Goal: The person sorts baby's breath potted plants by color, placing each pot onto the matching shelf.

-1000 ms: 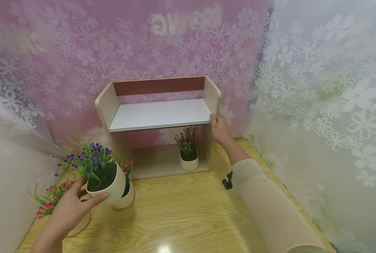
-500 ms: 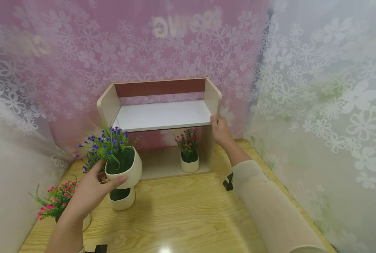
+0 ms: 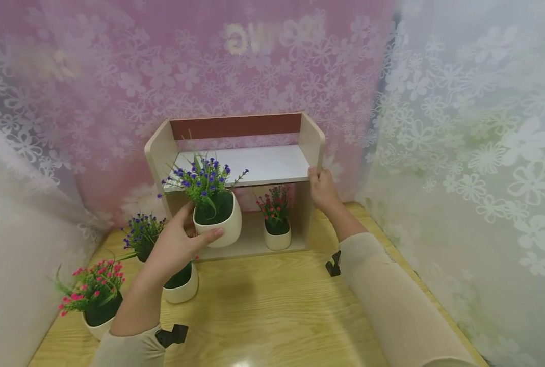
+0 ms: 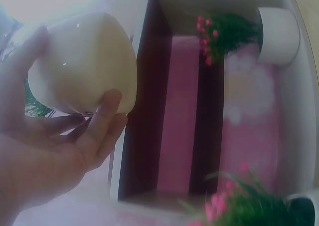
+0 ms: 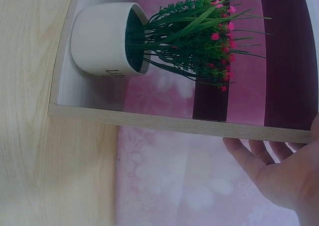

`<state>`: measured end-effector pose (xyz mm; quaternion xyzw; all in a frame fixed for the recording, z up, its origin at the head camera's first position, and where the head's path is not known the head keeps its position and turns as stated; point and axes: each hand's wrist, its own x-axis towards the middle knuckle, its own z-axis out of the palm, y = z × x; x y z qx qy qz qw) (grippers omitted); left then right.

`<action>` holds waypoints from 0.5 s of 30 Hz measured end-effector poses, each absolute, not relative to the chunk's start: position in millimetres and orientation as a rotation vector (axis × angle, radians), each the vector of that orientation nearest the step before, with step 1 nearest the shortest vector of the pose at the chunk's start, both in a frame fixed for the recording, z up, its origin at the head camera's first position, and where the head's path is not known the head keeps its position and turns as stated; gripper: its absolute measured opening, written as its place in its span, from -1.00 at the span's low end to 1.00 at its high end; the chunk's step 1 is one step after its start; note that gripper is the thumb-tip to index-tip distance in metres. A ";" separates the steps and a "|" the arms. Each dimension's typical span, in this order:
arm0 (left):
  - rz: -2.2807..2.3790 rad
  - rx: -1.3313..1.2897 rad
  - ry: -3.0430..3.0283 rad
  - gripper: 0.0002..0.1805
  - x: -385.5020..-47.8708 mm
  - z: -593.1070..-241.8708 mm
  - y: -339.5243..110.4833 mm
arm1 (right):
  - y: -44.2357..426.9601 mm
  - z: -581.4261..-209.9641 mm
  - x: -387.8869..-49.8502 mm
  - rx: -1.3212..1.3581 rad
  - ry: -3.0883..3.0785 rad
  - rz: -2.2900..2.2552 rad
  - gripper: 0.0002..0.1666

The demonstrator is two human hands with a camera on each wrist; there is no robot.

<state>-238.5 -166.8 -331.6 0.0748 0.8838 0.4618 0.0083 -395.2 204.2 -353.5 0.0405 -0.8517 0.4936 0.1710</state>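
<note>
The left hand [image 3: 176, 244] grips a white pot [image 3: 228, 227] with purple flowers, held in the air before the left part of the shelf unit [image 3: 272, 179]. In the left wrist view the fingers of the hand [image 4: 65, 136] curl round the side and bottom of the pot [image 4: 94, 61]. The right hand [image 3: 325, 191] holds the right side panel of the unit near the upper shelf's front edge; in the right wrist view the fingers of that hand [image 5: 279, 171] lie along the outer face of the panel [image 5: 174, 130].
A red-flowered pot [image 3: 278, 237] stands on the lower shelf at the right. On the wooden table [image 3: 263, 306], left of the unit, are a pink-flowered pot [image 3: 99, 321], a purple-flowered plant [image 3: 141, 237] and another white pot [image 3: 182, 290]. Patterned curtains [image 3: 474, 153] surround the table.
The left hand has carried the purple-flowered pot right and upward, from beside the other pots to in front of the shelf unit. The right hand keeps its hold on the side panel.
</note>
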 end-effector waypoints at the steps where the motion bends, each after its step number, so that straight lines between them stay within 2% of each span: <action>1: 1.458 0.248 2.758 0.38 -241.8 -330.2 -162.5 | 205.0 -353.4 -395.6 0.117 -2.419 1.402 -0.39; 10: 1.542 0.349 2.721 0.37 -260.8 -312.6 -126.4 | 205.4 -354.7 -396.0 0.083 -2.454 1.364 -0.31; 15: 1.597 0.404 2.702 0.37 -267.5 -297.4 -108.0 | 204.9 -353.8 -393.7 0.075 -2.462 1.348 -0.33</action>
